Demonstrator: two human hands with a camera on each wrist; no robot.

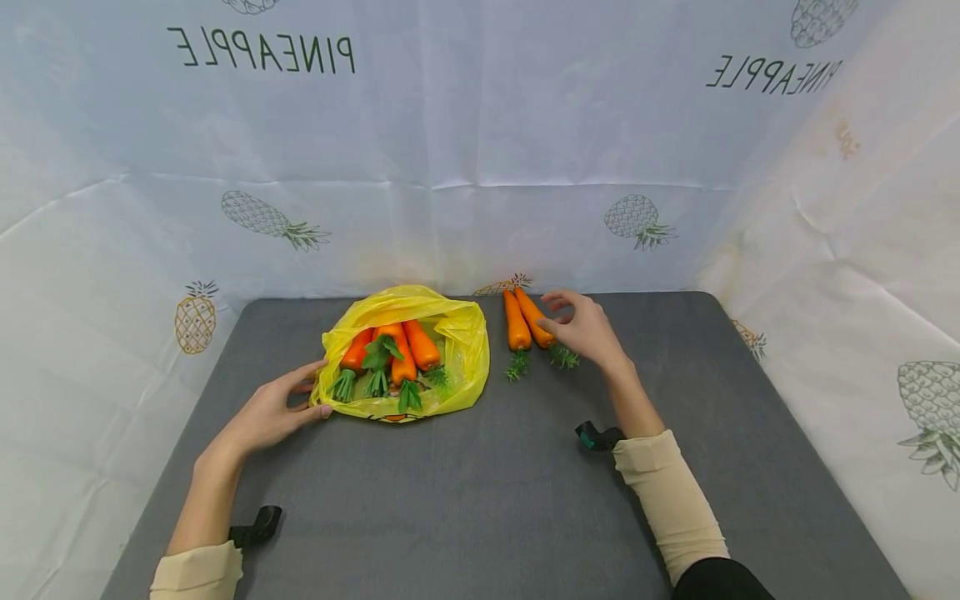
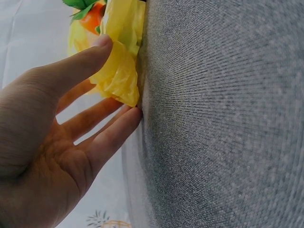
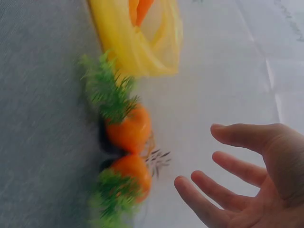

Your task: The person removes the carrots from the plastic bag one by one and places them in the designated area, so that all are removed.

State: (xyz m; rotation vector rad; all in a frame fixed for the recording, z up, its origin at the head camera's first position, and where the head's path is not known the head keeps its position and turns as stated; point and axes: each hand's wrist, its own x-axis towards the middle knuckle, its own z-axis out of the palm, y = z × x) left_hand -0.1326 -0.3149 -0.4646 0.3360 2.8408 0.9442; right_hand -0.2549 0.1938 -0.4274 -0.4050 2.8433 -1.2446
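Note:
A yellow plastic bag (image 1: pixel 472 350) lies on the left of the table, its mouth facing me. Several orange carrots (image 1: pixel 420 345) with green tops are inside it. My left hand (image 1: pixel 264 414) is at the bag's left side, thumb and fingers spread along its edge; in the left wrist view the thumb overlaps the yellow film. To the right of the bag lie two loose carrots, a left one (image 1: pixel 517 323) and a right one (image 1: pixel 531 317), leafy tops toward me. Over the right one hovers my right hand (image 1: pixel 588 331), fingers apart and holding nothing, as the right wrist view shows.
A grey cloth (image 1: pixel 465 508) covers the table. Behind it hangs a white sheet (image 1: pixel 480 125) printed with pineapples, which also runs down both sides. Black wrist cameras (image 1: pixel 597 437) stick out beside both forearms.

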